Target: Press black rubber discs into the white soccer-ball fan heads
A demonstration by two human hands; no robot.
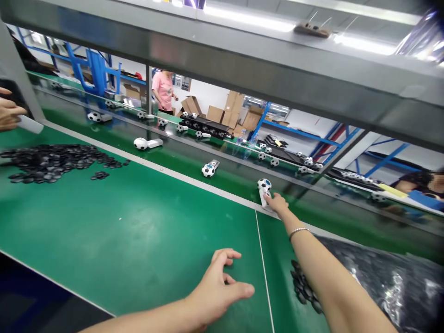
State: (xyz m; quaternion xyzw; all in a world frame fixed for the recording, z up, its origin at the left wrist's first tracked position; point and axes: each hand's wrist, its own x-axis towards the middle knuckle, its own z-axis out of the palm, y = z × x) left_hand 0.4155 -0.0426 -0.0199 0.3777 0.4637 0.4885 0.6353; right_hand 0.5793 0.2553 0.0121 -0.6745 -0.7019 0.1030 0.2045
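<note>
My right hand (276, 203) reaches out to the belt at the far side of the table. Its fingers are closed on the white handle of a soccer-ball device (264, 185), whose ball end has black patches and a blue spot. My left hand (222, 284) hovers over the green tabletop with thumb and fingers apart and nothing between them. To the left on the belt lie a second soccer-ball device (208, 170) and a third device (140, 144), which shows a mostly white ball.
Small black pieces (52, 159) are heaped at the left of the green table (138, 231). More black pieces (303, 286) lie beside a clear plastic bag (391, 277) on the right. Another person's hand (10, 111) holds a white part at far left. A metal beam (208, 51) crosses overhead.
</note>
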